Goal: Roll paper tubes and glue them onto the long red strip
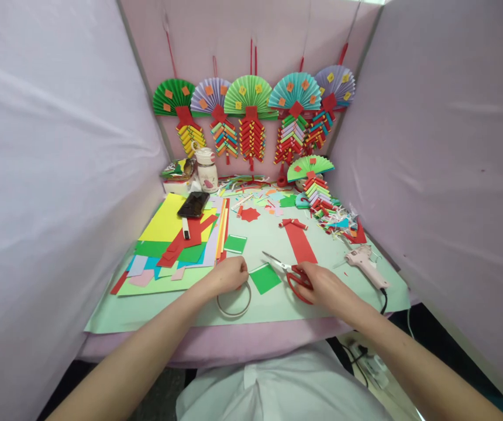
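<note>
My left hand [233, 273] is closed, its fingers pinched at the upper edge of a thin roll of tape [234, 316] that rests near the table's front. Beside those fingertips lies a green paper square [266, 279] with a pale strip along its far edge. A second green piece [236, 244], also edged in white, is just beyond. Red-handled scissors [299, 285] are in my right hand [319, 283], the fingers wrapped round the handles. Their blades are slightly parted and point left, above the green square. Whether the tape's end is between my left fingers is hidden.
Coloured paper sheets [164, 219], a phone [193, 204] and a cutter [185, 228] lie left. A red strip [299, 242] is at centre right, near a glue gun [365, 264]. Behind are scraps, a white bottle [206, 169] and hanging paper fan ornaments [249, 96]. Fabric walls enclose both sides.
</note>
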`<state>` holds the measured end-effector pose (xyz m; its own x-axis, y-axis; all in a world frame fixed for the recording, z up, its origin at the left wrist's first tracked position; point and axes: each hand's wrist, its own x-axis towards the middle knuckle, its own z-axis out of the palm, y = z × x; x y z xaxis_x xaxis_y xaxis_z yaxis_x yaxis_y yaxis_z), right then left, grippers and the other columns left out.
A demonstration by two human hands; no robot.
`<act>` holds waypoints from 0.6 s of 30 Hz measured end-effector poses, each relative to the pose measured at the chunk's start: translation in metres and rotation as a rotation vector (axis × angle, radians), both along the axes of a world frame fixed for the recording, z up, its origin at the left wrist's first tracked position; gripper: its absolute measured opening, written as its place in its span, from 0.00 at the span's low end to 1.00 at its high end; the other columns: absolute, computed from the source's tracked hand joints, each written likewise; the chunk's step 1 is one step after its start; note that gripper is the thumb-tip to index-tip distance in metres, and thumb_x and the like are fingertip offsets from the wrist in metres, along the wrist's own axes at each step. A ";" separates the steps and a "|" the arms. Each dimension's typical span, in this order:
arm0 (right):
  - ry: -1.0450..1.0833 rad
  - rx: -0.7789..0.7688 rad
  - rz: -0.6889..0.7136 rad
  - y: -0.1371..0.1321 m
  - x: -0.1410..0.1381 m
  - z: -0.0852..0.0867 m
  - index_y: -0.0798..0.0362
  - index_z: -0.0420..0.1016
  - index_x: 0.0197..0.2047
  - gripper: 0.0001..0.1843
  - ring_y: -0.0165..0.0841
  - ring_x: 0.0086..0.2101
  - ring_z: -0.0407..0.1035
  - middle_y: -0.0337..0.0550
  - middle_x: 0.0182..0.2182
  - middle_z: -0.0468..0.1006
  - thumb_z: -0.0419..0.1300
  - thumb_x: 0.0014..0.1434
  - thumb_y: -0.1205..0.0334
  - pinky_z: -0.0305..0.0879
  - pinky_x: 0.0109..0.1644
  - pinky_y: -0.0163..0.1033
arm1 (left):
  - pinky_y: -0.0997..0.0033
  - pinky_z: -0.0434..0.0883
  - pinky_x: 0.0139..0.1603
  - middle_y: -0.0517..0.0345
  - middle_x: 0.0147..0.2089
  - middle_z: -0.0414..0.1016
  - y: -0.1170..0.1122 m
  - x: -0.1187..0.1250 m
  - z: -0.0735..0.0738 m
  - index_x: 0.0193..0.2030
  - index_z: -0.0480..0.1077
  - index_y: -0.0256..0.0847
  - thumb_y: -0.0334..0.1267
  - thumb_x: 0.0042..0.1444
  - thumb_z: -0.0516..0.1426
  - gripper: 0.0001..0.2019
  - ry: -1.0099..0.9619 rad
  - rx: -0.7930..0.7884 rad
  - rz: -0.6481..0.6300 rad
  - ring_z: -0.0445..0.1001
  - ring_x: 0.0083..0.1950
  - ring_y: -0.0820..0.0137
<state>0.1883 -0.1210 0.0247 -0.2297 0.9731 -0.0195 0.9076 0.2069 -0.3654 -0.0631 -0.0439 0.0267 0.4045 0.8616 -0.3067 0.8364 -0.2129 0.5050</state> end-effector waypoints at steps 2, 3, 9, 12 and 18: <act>0.038 0.050 0.053 -0.012 0.001 -0.006 0.53 0.66 0.45 0.13 0.34 0.34 0.69 0.45 0.37 0.74 0.55 0.59 0.56 0.59 0.35 0.35 | 0.73 0.60 0.26 0.59 0.24 0.75 0.001 0.000 0.000 0.29 0.67 0.41 0.33 0.46 0.50 0.06 0.005 0.001 0.003 0.71 0.27 0.69; 0.049 0.074 0.075 -0.016 0.001 -0.008 0.52 0.66 0.47 0.15 0.35 0.37 0.69 0.46 0.39 0.73 0.55 0.59 0.55 0.60 0.38 0.35 | 0.73 0.60 0.26 0.59 0.23 0.75 0.001 0.001 -0.001 0.29 0.67 0.41 0.33 0.46 0.50 0.05 0.004 -0.002 0.002 0.71 0.27 0.69; 0.007 0.142 0.111 -0.021 -0.007 -0.006 0.51 0.68 0.49 0.14 0.37 0.42 0.69 0.48 0.42 0.73 0.53 0.62 0.58 0.64 0.43 0.38 | 0.73 0.60 0.27 0.60 0.23 0.74 0.001 0.001 -0.001 0.29 0.66 0.42 0.34 0.47 0.50 0.05 -0.006 0.005 -0.002 0.71 0.26 0.69; -0.014 0.150 0.127 -0.017 -0.012 -0.006 0.52 0.70 0.49 0.13 0.37 0.41 0.69 0.49 0.40 0.74 0.54 0.62 0.59 0.64 0.44 0.38 | 0.73 0.60 0.27 0.60 0.23 0.74 0.000 0.000 -0.002 0.29 0.66 0.42 0.34 0.47 0.50 0.04 -0.021 0.009 0.004 0.71 0.27 0.70; -0.007 0.161 0.121 -0.013 -0.018 -0.010 0.52 0.71 0.47 0.12 0.36 0.40 0.70 0.48 0.39 0.75 0.54 0.62 0.60 0.64 0.42 0.37 | 0.73 0.60 0.27 0.61 0.23 0.74 0.000 -0.002 -0.003 0.29 0.65 0.42 0.34 0.48 0.50 0.04 -0.042 0.018 -0.003 0.70 0.26 0.70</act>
<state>0.1701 -0.1336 0.0143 -0.3451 0.9292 0.1325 0.8751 0.3696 -0.3125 -0.0646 -0.0439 0.0232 0.4195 0.8657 -0.2733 0.8136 -0.2250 0.5361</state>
